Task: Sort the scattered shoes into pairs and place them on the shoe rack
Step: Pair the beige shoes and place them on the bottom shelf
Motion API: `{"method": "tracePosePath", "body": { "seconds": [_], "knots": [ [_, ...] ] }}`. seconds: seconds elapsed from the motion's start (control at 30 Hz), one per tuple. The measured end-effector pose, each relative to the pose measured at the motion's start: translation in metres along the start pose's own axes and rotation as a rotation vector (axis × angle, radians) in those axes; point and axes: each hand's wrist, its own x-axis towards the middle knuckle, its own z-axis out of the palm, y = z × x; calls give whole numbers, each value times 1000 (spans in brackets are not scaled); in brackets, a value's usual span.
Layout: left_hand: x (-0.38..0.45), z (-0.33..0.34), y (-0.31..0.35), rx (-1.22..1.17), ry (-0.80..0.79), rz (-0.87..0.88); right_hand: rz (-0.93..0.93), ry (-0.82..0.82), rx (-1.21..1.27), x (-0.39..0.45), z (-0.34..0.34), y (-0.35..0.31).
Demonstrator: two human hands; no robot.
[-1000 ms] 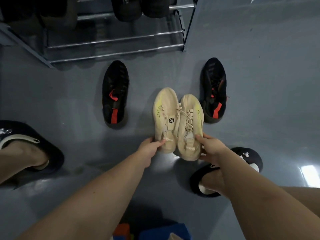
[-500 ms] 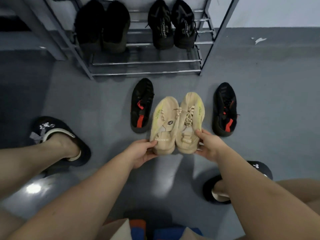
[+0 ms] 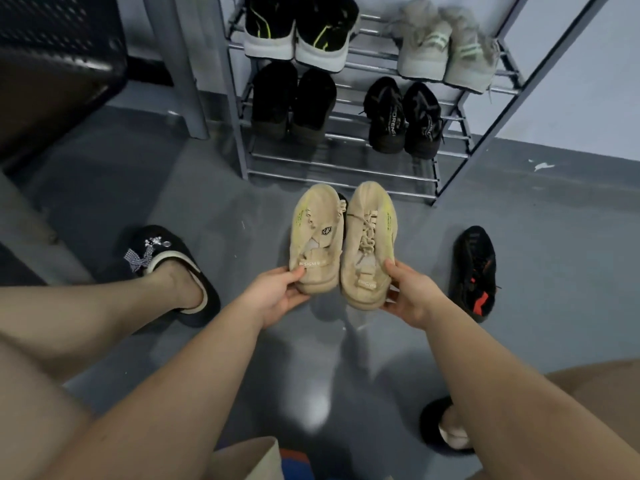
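1. Gripping heels: left hand (image 3: 277, 294) holds the left beige shoe (image 3: 317, 237), thumb on its collar; right hand (image 3: 410, 296) holds the right beige shoe (image 3: 369, 244) the same way.
2. Beige pair side by side, touching, toes toward the rack (image 3: 346, 171), held above the floor (image 3: 554, 237).
3. Bare floor strip between toes and the rack's front rail.
4. Bottom shelf open; upper tiers carry four pairs.
5. Black shoe (image 3: 474, 271) with red marks lies right of the hands, apart.
6. Slipper (image 3: 169, 261) on the foot at left.
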Motion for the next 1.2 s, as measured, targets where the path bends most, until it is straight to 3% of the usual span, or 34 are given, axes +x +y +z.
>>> {"method": "tracePosePath", "body": {
  "seconds": [0.6,0.9,1.2],
  "knots": [
    [21,-29,32,-3,1,48,-34,-25,-42,25,35,-22],
    [68,-34,49,0,4,55,22,-18,-95,84,50,-45],
    [155,-48,111,55,85,31,33,-41,-117,181,91,-82]
  ]
}}
